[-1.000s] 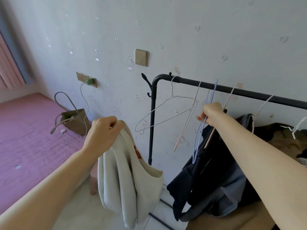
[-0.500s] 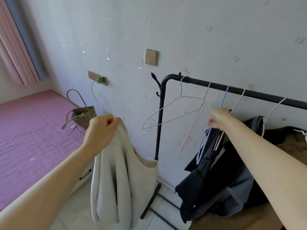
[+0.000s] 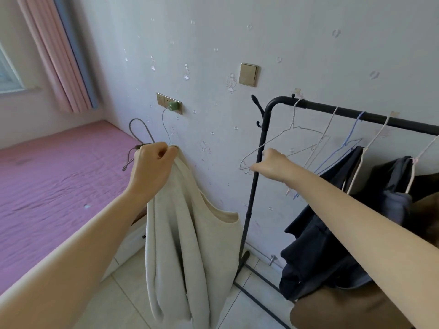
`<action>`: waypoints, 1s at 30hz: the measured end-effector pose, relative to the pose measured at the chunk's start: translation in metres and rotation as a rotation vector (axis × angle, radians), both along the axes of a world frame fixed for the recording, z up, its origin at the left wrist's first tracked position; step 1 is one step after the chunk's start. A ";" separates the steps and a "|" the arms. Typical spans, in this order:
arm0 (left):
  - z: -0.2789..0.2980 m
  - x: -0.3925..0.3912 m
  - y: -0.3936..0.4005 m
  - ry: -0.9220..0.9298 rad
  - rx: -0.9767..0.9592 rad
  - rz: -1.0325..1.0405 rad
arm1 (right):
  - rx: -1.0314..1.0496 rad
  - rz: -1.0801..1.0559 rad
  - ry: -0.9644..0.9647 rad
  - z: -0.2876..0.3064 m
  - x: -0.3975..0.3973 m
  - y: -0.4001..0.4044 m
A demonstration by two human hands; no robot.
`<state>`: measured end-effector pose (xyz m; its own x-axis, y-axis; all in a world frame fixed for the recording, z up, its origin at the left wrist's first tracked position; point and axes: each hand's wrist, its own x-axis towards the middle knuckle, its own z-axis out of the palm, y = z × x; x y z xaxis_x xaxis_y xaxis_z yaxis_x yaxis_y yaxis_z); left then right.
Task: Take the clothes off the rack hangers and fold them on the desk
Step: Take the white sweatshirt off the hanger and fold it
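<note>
My left hand (image 3: 152,169) grips the top of a cream garment (image 3: 187,245), which hangs down in loose folds left of the black rack (image 3: 356,116). My right hand (image 3: 273,163) hovers in front of the rack's left post with its fingers loosely curled, holding nothing. A bare white wire hanger (image 3: 294,136) and a bare blue hanger (image 3: 349,141) hang on the bar. Further right, a dark navy garment (image 3: 318,236) and a dark grey garment (image 3: 392,186) hang from pale hangers. A brown garment (image 3: 332,312) shows at the lower right.
A bed with a pink cover (image 3: 52,186) fills the left side. A bag's handles (image 3: 140,129) stick up behind my left hand, under a wall socket with a green charger (image 3: 174,106). The rack's foot (image 3: 259,288) stands on the pale tile floor.
My right hand has let go of the hangers and moved left, in front of the rack post. My left hand still holds the cream garment. The view has turned left.
</note>
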<state>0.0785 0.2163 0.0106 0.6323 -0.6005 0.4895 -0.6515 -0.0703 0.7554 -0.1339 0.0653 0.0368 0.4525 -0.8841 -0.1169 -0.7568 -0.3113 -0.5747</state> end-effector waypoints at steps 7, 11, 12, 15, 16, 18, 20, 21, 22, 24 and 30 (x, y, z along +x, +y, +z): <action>0.010 0.044 0.069 0.047 -0.070 0.086 | 0.252 0.433 0.307 -0.062 0.066 0.081; 0.013 0.069 0.121 0.061 -0.112 0.171 | 0.094 0.582 0.433 -0.104 0.093 0.113; 0.014 0.076 0.134 0.064 -0.111 0.192 | 0.063 0.598 0.412 -0.113 0.100 0.116; 0.012 0.102 0.178 0.055 -0.094 0.266 | 0.053 0.577 0.296 -0.122 0.128 0.131; 0.010 0.110 0.192 0.061 -0.079 0.302 | 0.046 0.578 0.250 -0.122 0.137 0.134; 0.002 0.124 0.222 0.062 -0.047 0.380 | 0.018 0.572 0.196 -0.118 0.159 0.142; -0.008 0.139 0.257 0.079 -0.018 0.476 | 0.034 0.589 0.133 -0.115 0.189 0.145; -0.014 0.145 0.272 0.100 -0.012 0.518 | 0.056 0.600 0.089 -0.112 0.202 0.145; -0.018 0.150 0.291 0.108 -0.011 0.577 | 0.081 0.631 0.050 -0.110 0.222 0.148; -0.026 0.153 0.322 0.103 0.027 0.674 | 0.121 0.680 -0.026 -0.103 0.255 0.154; -0.043 0.141 0.404 0.027 0.221 0.932 | 0.244 0.861 -0.224 -0.089 0.335 0.207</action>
